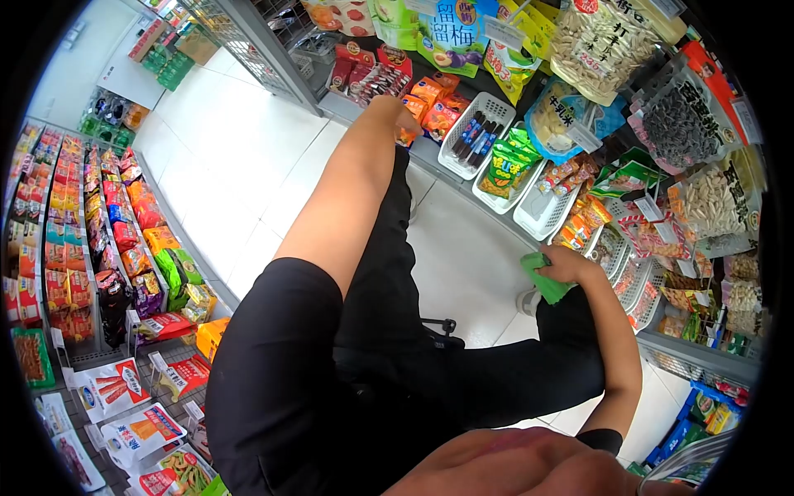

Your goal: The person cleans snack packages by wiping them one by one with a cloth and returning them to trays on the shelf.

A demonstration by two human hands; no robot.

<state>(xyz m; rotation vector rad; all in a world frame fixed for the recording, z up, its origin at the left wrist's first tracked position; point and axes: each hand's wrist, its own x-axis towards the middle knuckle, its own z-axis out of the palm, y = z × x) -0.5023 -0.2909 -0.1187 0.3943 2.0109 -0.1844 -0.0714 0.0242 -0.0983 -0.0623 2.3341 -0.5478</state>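
Observation:
My left hand (400, 117) reaches to the bottom shelf and touches the orange snack packets (441, 118); its fingers are mostly hidden, so its grip cannot be made out. Dark red packets (364, 76) lie just left of it. To its right stands a white basket (447, 154) with dark wrapped bars (477, 139). My right hand (571, 266) is closed on a green cloth (543, 279), held beside the shelf edge above my knee. Near that hand are small orange packets (583, 221) in a basket and a mostly bare white basket (542, 213).
Green snack bags (508, 168) fill another basket. Large snack bags (600, 45) hang above, over the baskets. Another stocked shelf (91, 240) runs along the left. White floor tiles (240, 140) lie between, and a grey mesh shelf end (248, 45) stands at the top.

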